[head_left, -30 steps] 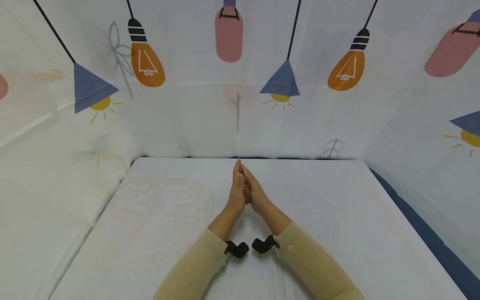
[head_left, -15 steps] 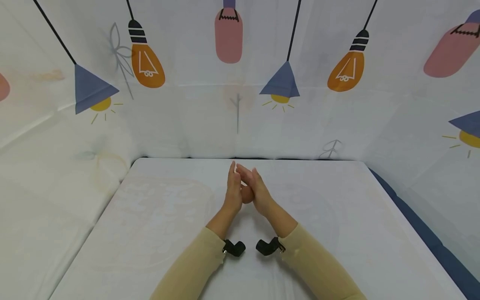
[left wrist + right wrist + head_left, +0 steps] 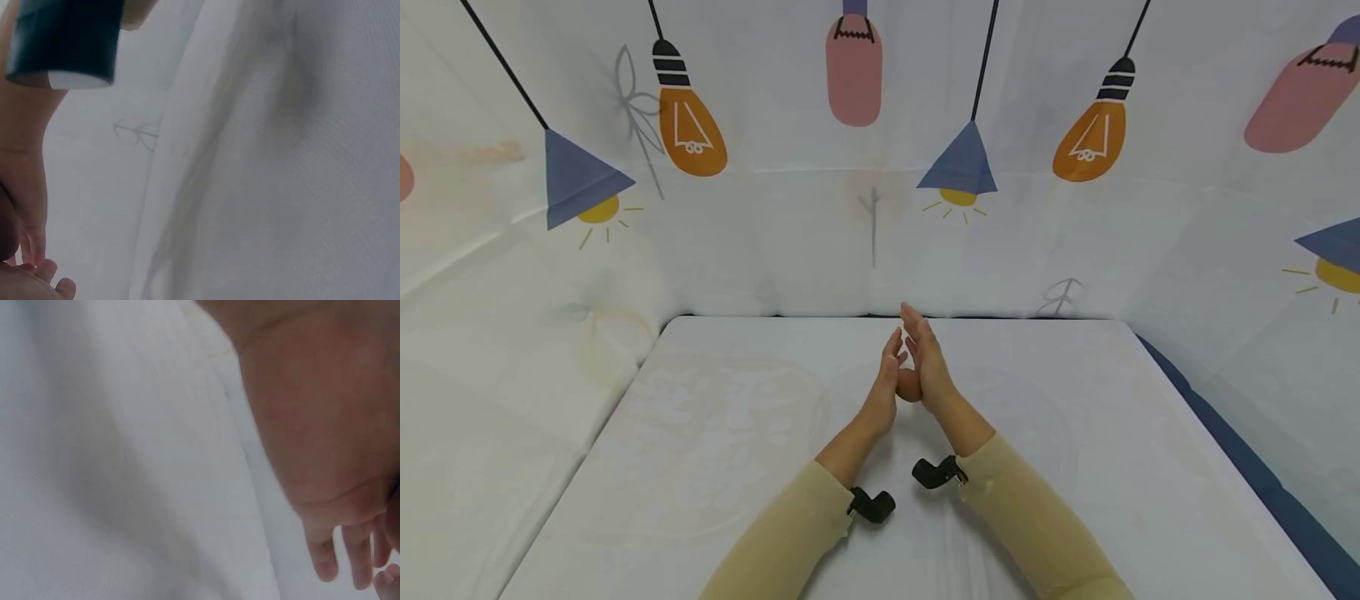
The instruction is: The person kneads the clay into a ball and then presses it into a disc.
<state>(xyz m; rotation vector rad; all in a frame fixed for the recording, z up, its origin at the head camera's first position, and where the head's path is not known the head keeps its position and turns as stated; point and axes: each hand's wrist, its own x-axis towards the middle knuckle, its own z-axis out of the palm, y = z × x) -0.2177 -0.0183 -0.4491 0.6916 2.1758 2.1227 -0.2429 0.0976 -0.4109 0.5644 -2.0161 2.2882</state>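
Observation:
A reddish-brown ball (image 3: pixel 909 386) sits between the two facing palms, above the table. My left hand (image 3: pixel 880 392) touches it from the left, its fingers extended and pointing away from me. From the right my right hand (image 3: pixel 934 367) presses against it, fingers extended and reaching farther forward than the left ones. In the left wrist view only part of the ball (image 3: pixel 7 228) shows at the left edge. A sliver of the ball (image 3: pixel 394 519) appears at the right edge of the right wrist view, beside a palm. The contact faces are largely hidden.
A white-covered table (image 3: pixel 715 467) lies beneath the hands. Behind it hangs a white cloth (image 3: pixel 775 233) printed with lamps and bulbs. Dark blue material (image 3: pixel 1232 450) runs along the right side. Each wrist carries a small black camera (image 3: pixel 872 505).
Both hands and the ball have shifted right since half a second ago. The right hand has slid forward past the left one; earlier the ball was more hidden between the palms.

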